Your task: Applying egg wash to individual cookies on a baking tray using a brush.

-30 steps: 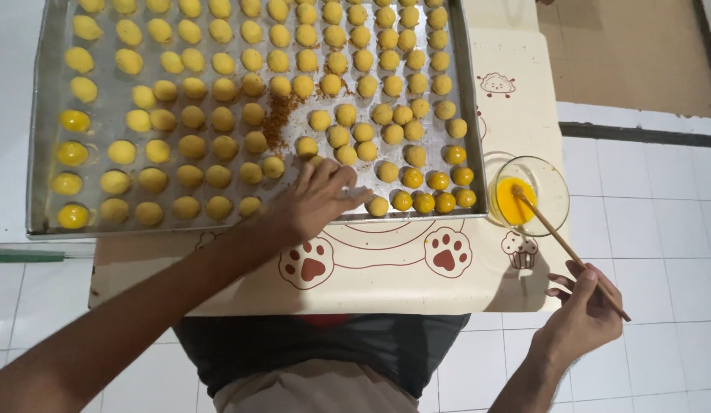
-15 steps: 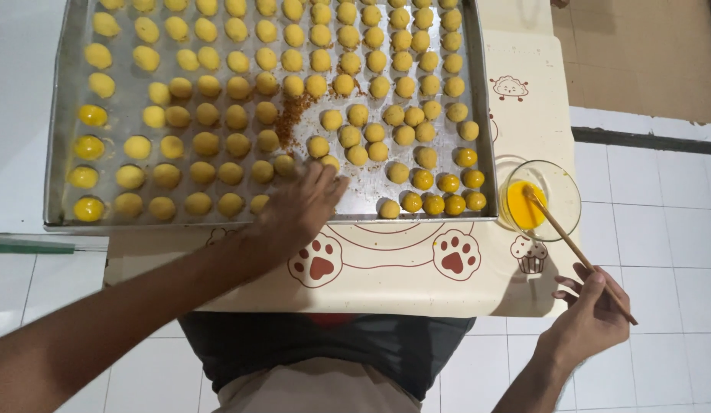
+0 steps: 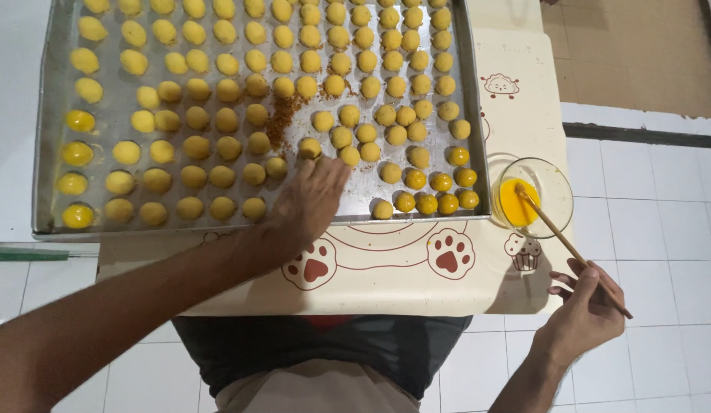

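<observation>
My right hand (image 3: 588, 306) pinches a thin brush (image 3: 569, 245) that slants from my fingers, off the table's near right corner, up-left to its tip in the egg-wash bowl (image 3: 550, 180) beside the tray's (image 3: 49, 222) right edge. My left hand (image 3: 309, 203) reaches palm-down over the tray's near edge, fingers loosely spread on the dough balls (image 3: 309, 147).

The far edge of the metal baking tray (image 3: 49, 222) runs out of the top of the picture, cutting off its farthest row of dough balls (image 3: 218, 115). The left hand (image 3: 309, 203) covers part of the tray's near rim and whatever lies under its palm. The brush (image 3: 573, 248) tip is sunk in the yellow glaze of the glass bowl (image 3: 558, 191), and its far end passes through the right hand (image 3: 588, 310), so the grip there is partly hidden.
</observation>
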